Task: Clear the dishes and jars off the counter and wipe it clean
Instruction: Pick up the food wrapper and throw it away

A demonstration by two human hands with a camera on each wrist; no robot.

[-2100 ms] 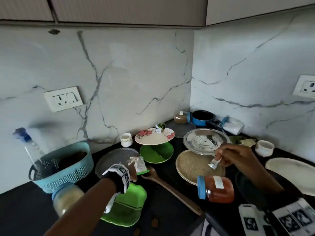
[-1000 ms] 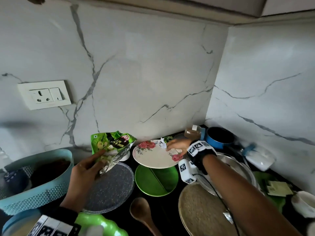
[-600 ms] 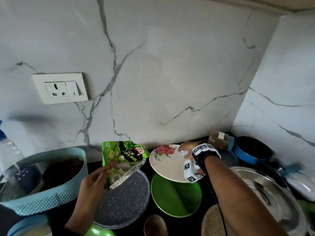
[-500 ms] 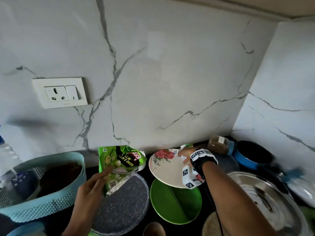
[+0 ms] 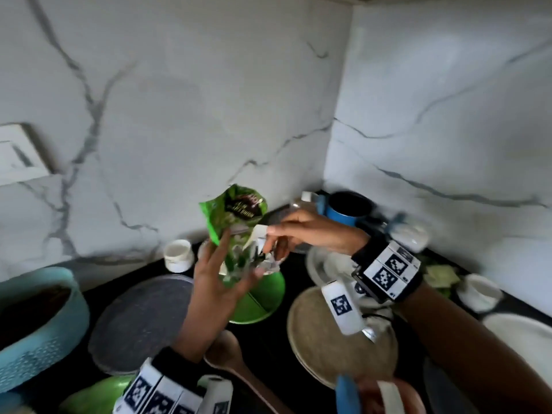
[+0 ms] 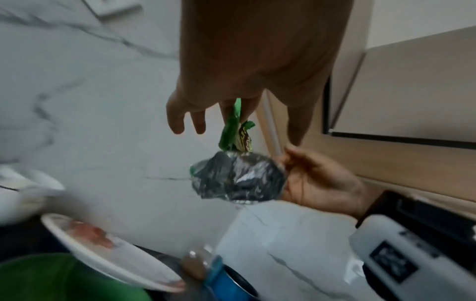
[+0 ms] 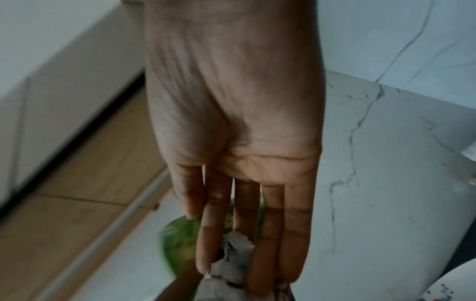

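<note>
A dark kitchen counter (image 5: 274, 348) in a marble-walled corner is crowded with dishes. From left to right lie a blue basket (image 5: 35, 333), a grey speckled plate (image 5: 140, 321), a green plate (image 5: 260, 297), a tan round plate (image 5: 316, 333), and a blue pot (image 5: 346, 210) at the back with a jar (image 5: 301, 201) beside it. A small white cup (image 5: 178, 254) stands by the wall. Nearest the camera, an orange jar with a blue lid (image 5: 376, 395) lies on its side.

Compared with a moment ago, both hands now meet above the green plate. The left hand (image 5: 221, 279) holds a green snack packet (image 5: 236, 222) upright, fingers curled around its lower part. The right hand (image 5: 301, 231), which was just reaching to the floral plate (image 6: 108, 250) at the back, has come across to the packet's silver open mouth. It pinches a small scrap of wrapper (image 5: 259, 234) at that opening; motion blur makes it hard to tell whether the scrap is already inside.

This suggests loose litter is being gathered into the packet first. The dishes and jars all remain on the counter, and wiping has not begun.
</note>
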